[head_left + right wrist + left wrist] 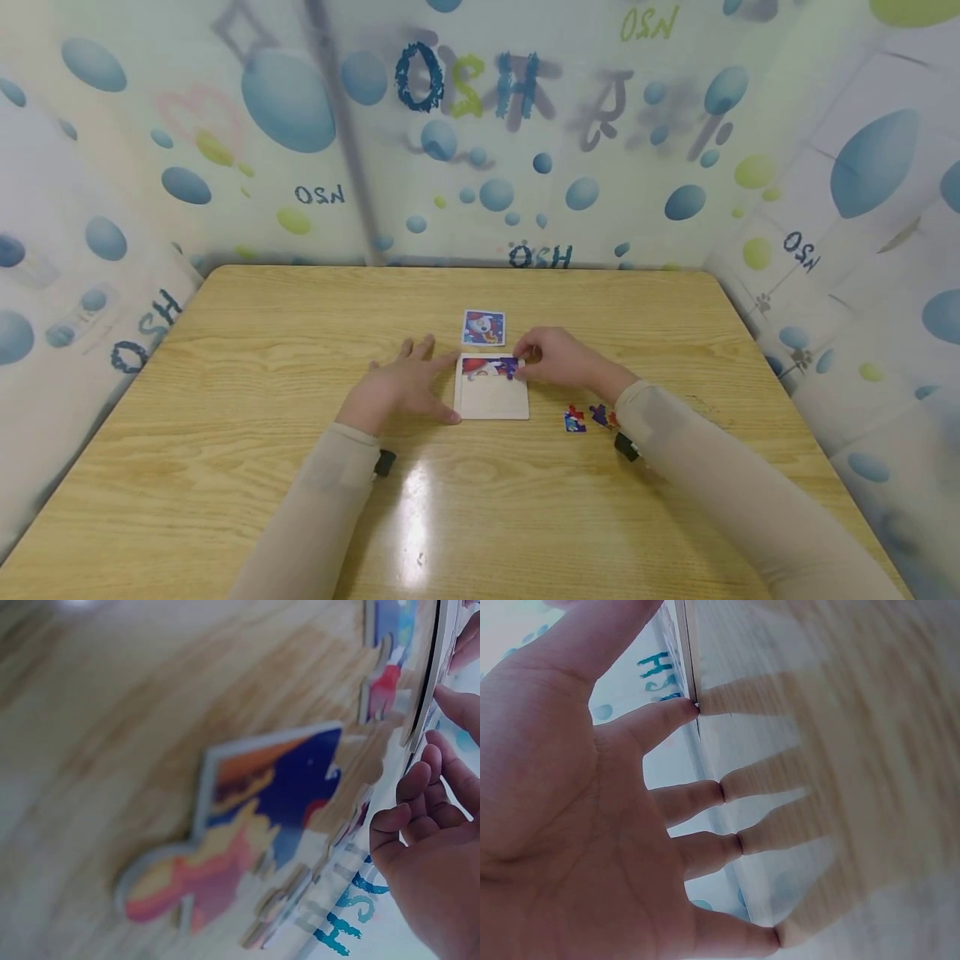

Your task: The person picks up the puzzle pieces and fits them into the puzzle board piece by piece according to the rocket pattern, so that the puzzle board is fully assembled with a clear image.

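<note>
Beige sleeves (318, 508) reach in over the wooden worktop (262, 333), and both hands are at a shallow white puzzle tray (491, 403). The left hand (401, 383) is spread flat, gripping nothing: its thumb touches the tray's near-left corner, its forefinger is at the far-left corner, and the other fingertips rest on the wood. The right hand (561, 357) is at the tray's far-right corner, thumb and forefinger on either side of a dark purple jigsaw piece (510, 367); whether they pinch it or only press it, I cannot tell. Its other fingers are curled in.

Inside the tray, a band of picture runs along the far edge: red at the left, white with part of a drawn face in the middle, purple at the right. Below that band the pale base is bare.

Just beyond the tray, towards the worktop's far edge, lies a small picture card (483, 327), a red-and-white figure on blue with a pale border. Towards the right edge lie loose pieces, partly hidden by the sleeve: a blue-and-red one (574, 419) and a thick-edged one in yellow, red, orange and dark blue (277, 802). Past the far edge hangs a pale curtain (480, 229) printed with blue drops and reversed lettering.
</note>
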`<state>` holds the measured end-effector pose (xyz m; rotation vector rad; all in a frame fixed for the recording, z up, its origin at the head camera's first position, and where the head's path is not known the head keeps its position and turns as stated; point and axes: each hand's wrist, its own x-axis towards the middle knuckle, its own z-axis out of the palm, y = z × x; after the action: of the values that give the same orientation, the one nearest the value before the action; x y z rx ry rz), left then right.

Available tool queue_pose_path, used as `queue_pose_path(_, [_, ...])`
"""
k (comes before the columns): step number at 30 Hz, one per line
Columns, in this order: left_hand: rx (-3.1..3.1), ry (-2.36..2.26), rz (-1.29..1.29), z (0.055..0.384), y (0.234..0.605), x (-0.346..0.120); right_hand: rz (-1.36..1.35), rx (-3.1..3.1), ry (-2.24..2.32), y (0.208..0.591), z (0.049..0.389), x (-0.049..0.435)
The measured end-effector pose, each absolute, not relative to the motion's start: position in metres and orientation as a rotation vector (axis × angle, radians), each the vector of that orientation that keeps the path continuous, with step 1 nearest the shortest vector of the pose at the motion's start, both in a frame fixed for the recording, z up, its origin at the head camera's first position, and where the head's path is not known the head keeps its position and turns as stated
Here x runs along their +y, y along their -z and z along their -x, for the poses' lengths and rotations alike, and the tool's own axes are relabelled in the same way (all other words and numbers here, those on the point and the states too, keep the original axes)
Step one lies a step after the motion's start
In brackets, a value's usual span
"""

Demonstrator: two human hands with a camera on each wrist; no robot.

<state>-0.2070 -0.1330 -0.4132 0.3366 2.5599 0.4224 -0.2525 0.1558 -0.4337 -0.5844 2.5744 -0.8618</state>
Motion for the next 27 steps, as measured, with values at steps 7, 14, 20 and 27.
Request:
queue_pose_path(7, [2.562, -0.416, -0.336, 0.207, 0.414, -0.133, 0.578, 2.581, 0.87, 0.434, 0.254, 0.153])
queue_pose_path(14, [2.563, -0.408, -0.336, 0.208, 0.415, -0.134, 0.643, 2.581, 0.875, 0.434, 0.255, 0.144])
queue_pose_path(20, [2.562, -0.404, -0.344, 0.208, 0.414, -0.134, 0.659, 2.58, 0.86, 0.438, 0.257, 0.142])
queue_pose_path(27, [2.554, -0.415, -0.351, 0.207, 0.411, -0.134, 0.658, 2.594, 0.838, 0.439, 0.257, 0.143])
